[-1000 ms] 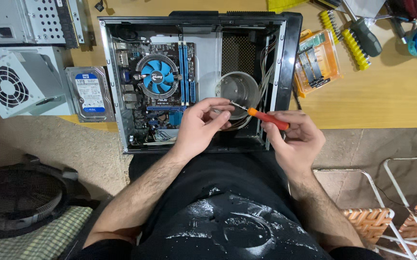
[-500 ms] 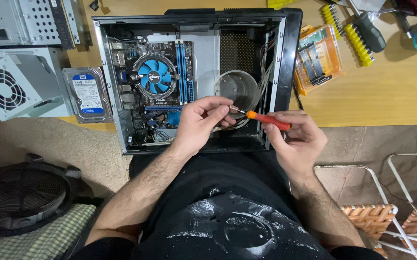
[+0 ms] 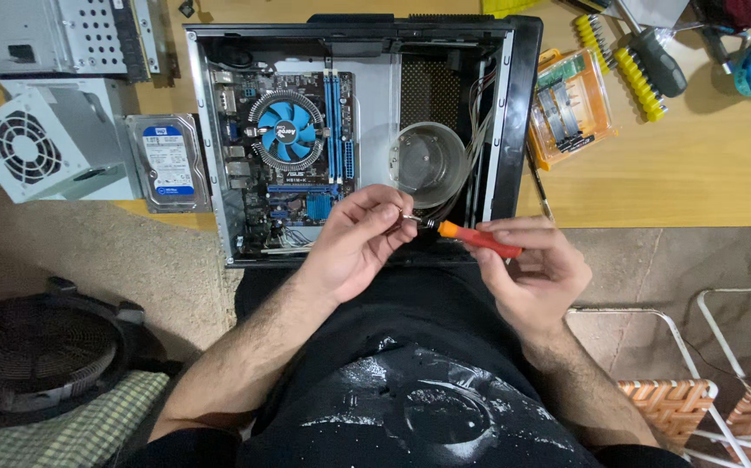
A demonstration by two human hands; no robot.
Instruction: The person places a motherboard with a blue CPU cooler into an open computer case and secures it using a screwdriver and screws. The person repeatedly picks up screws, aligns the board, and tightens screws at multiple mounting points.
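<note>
- My right hand (image 3: 527, 264) grips the orange plastic handle of a small screwdriver (image 3: 475, 239), which lies nearly level just in front of the open black desktop computer case (image 3: 523, 113).
- My left hand (image 3: 358, 238) pinches something tiny at the screwdriver's metal tip; I cannot tell what it is, as my fingertips (image 3: 393, 217) cover it.
- Both hands meet at the case's near edge, right of the green motherboard with its blue round cooling fan (image 3: 287, 132).
- A clear round plastic bowl (image 3: 427, 160) sits inside the case, just beyond the screwdriver's tip.
- Left of the case lie a silver hard drive with a white and blue label (image 3: 170, 162) and a grey boxy power supply (image 3: 42, 147).
- Right of the case, on the wooden surface (image 3: 696, 173), rests an orange plastic bit box (image 3: 570, 108), with yellow-handled screwdrivers (image 3: 640, 82) farther right.
</note>
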